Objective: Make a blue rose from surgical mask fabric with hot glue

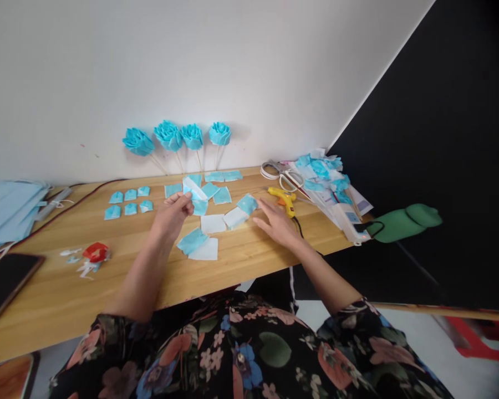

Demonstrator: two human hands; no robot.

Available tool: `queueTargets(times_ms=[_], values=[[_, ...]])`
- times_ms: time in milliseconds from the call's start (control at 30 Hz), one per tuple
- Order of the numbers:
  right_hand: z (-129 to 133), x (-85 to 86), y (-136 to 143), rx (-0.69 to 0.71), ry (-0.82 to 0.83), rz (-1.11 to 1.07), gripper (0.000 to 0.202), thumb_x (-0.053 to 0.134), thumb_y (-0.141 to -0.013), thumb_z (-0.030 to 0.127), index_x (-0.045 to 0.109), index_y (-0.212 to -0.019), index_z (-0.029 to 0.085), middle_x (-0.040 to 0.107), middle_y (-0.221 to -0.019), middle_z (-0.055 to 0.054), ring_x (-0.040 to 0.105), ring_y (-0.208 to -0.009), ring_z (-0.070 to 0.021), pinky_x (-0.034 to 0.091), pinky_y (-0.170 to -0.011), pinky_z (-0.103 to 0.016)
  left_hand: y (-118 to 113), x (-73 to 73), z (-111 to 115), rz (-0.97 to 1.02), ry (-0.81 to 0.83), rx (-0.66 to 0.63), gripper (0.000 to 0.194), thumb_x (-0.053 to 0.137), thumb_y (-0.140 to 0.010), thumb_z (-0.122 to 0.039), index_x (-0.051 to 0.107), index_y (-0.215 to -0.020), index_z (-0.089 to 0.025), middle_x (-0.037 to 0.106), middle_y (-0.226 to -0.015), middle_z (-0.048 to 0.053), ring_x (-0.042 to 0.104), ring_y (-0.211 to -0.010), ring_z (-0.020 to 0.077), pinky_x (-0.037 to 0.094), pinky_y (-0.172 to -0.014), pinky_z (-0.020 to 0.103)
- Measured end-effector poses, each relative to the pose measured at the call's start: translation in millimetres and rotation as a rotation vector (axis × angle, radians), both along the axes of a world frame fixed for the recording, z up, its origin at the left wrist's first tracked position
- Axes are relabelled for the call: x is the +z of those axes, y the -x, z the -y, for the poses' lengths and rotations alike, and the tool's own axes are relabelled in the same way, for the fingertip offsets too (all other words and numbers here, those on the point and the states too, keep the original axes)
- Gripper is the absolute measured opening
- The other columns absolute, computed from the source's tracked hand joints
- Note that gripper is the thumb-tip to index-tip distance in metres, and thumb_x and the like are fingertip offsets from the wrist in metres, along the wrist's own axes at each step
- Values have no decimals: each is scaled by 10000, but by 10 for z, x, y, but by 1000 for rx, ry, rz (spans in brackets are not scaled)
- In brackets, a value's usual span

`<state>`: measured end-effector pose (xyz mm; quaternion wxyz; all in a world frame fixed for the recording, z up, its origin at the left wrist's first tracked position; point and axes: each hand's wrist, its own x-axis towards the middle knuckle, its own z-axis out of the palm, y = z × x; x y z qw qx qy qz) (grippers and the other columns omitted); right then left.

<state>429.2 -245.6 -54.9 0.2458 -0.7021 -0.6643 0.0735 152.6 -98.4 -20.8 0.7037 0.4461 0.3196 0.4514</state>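
My left hand (172, 213) pinches a folded blue-and-white piece of mask fabric (194, 188) between thumb and fingers, raised over other cut pieces. My right hand (275, 221) hovers at the right of the cut pieces, fingers spread and holding nothing. Just left of its fingertips lies a blue square of fabric (247, 204), partly over a white one (235, 218). Closer to me, another blue square (193, 241) overlaps a white square (204, 249). A yellow hot glue gun (283, 198) rests just beyond my right hand.
Several blue fabric flowers (166, 134) on sticks lean against the wall. Small folded petals (130, 208) sit in two rows at left, near a red scrap (96, 252), a phone (9, 285) and stacked masks (10, 210). Scissors (291, 180), scraps (320, 166) and a green bottle (405, 223) are at right.
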Motion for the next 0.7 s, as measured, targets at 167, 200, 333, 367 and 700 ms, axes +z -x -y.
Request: queueTargets(times_ms=[167,200,333,367,700], values=[[-234,-96,148,76,89,71,652,593,-911,465,478,-1475,159,429,-1565,-195,379,-1468,-371,317,-1194,-580,12,31,2,-5,24,22,355,848,-665,-335,541,-594,-172,512,-538,-36,496,-538,89,386,-566,240],[-253,-113,182,77,92,81,630,595,-911,452,498,-1460,160,440,-1557,-195,380,-1465,-375,316,-1192,-585,13,36,3,-2,29,23,353,850,-662,-332,542,-597,-173,512,-535,-37,496,-536,90,386,-568,241],[-199,-101,372,131,65,78,532,581,-926,401,576,-1386,133,527,-1482,-206,456,-1406,-364,362,-1167,-560,16,42,-1,9,33,27,361,855,-657,-342,545,-590,-169,521,-531,-36,493,-533,87,384,-574,242],[-163,-77,414,171,53,52,509,571,-935,400,587,-1372,140,554,-1458,-198,492,-1377,-347,389,-1151,-542,17,42,-3,13,32,30,366,859,-654,-350,548,-587,-168,523,-530,-36,493,-533,86,384,-576,240],[-245,235,357,51,-208,-207,351,446,-1003,366,694,-1199,213,726,-1208,-116,648,-1164,-283,484,-1028,-500,-24,-13,35,-9,39,-23,403,887,-618,-421,579,-592,-162,538,-522,-33,485,-533,84,372,-569,227]])
